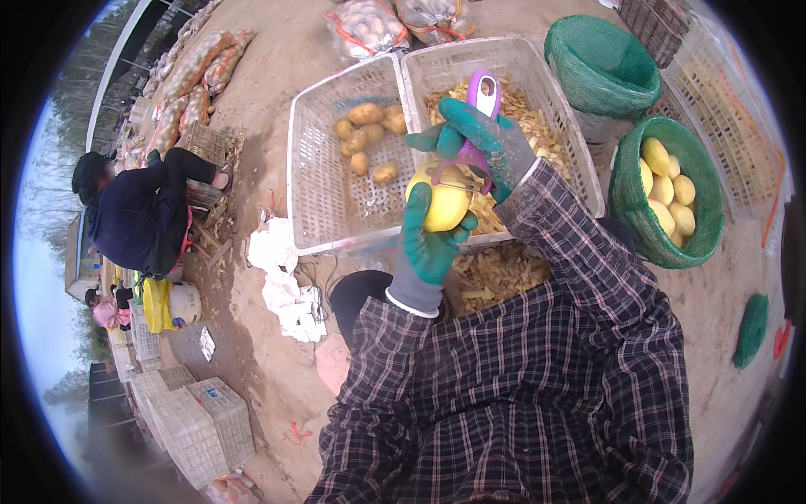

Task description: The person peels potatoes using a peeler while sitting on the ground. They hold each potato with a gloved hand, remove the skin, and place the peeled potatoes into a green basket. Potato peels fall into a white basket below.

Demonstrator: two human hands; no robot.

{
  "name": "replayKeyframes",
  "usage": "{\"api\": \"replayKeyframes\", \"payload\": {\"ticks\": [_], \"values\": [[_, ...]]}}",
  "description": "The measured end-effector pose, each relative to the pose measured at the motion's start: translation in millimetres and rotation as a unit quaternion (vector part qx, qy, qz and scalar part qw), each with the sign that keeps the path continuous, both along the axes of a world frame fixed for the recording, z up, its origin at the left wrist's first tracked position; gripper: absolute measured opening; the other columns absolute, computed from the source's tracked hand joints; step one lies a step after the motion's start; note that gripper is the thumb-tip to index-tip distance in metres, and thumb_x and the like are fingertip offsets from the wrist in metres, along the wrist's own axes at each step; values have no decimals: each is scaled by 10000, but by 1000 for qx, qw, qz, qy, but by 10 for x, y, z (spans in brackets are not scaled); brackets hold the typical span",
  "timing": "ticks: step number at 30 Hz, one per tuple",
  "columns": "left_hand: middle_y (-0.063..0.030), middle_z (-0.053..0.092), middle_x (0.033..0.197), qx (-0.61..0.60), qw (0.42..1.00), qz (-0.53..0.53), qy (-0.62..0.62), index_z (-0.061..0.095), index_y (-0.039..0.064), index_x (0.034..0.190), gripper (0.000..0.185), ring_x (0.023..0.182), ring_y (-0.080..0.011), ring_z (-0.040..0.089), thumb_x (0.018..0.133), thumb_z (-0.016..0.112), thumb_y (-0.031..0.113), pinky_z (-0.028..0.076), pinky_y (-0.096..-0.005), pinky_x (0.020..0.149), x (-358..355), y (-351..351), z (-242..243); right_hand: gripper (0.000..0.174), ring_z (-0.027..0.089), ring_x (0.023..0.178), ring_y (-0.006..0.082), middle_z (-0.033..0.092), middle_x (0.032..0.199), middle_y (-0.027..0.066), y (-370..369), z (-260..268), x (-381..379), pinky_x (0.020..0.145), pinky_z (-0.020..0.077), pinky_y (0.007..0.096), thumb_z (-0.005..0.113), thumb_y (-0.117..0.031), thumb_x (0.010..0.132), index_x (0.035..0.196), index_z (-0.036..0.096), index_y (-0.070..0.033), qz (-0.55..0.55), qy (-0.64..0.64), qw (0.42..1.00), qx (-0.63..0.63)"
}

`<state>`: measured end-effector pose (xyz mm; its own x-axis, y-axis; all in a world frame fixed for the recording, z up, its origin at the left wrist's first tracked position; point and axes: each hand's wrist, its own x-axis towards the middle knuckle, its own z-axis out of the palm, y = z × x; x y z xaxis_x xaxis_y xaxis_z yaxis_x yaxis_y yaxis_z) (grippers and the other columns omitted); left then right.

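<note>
My left hand (428, 246), in a green-coated grey glove, holds a peeled yellow potato (448, 211) from below. In my right hand (494, 138), gloved alike, is a purple-handled peeler (483, 94), its blade against or just over the potato's upper side. Both hands are above the near edge of a white plastic crate (582, 170) with potato peelings (541, 129) in it. Joined to it on the left stands another crate (302, 157) with several unpeeled potatoes (366, 114). To the right, peeled potatoes (662, 190) lie in a container lined with green mesh (708, 208).
Another green mesh-lined bucket (598, 63) stands at the upper right beside more crates (724, 107). Bags of potatoes (367, 28) lie beyond the crates. At left a co-worker (135, 208) sits low, near stacked crates (201, 428). White sacking (283, 283) lies on the ground.
</note>
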<state>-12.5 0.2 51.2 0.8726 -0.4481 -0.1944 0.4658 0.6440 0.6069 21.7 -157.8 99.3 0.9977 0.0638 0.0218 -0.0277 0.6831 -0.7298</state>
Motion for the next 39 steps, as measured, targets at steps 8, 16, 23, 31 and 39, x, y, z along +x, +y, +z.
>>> {"api": "replayKeyframes", "payload": {"ticks": [8, 16, 23, 31, 39], "values": [[-112, 625, 1003, 109, 992, -13, -65, 421, 47, 1306, 530, 668, -187, 641, 912, 579, 363, 480, -228, 475, -47, -17, 145, 383, 683, 851, 333, 655, 956, 214, 12, 14, -11, 705, 601, 438, 657, -229, 874, 1106, 522, 44, -12, 152, 988, 38], [-215, 614, 1097, 6, 989, -121, -87, 432, -28, 1319, 694, 594, -210, 576, 859, 614, 460, 483, -252, 476, -52, 11, 151, 376, 679, 855, 287, 672, 862, 157, -456, -533, 508, 696, 597, 386, 669, -275, 885, 1053, 572, 47, -146, 159, 969, -119], [-212, 631, 1064, -123, 988, -57, 78, 496, -12, 1260, 699, 563, -218, 569, 883, 521, 577, 446, -257, 418, 75, 57, 15, 330, 658, 946, 306, 664, 851, 188, -285, -267, 293, 679, 594, 393, 638, -281, 904, 919, 609, 47, -152, 28, 985, -74], [-165, 648, 909, -33, 992, 28, 119, 560, 51, 1125, 594, 565, -223, 597, 881, 507, 589, 466, -263, 422, 44, -12, -71, 327, 639, 1009, 350, 662, 918, 217, 300, 9, -83, 756, 589, 433, 640, -287, 901, 870, 594, 35, -33, 66, 997, -22], [-173, 633, 914, -165, 979, -75, 90, 536, 46, 1156, 570, 567, -260, 601, 893, 516, 552, 475, -268, 419, 108, 81, -139, 337, 658, 952, 318, 662, 889, 179, 255, 5, -49, 848, 549, 459, 674, -313, 874, 863, 597, 15, -36, 90, 994, 50]]}}
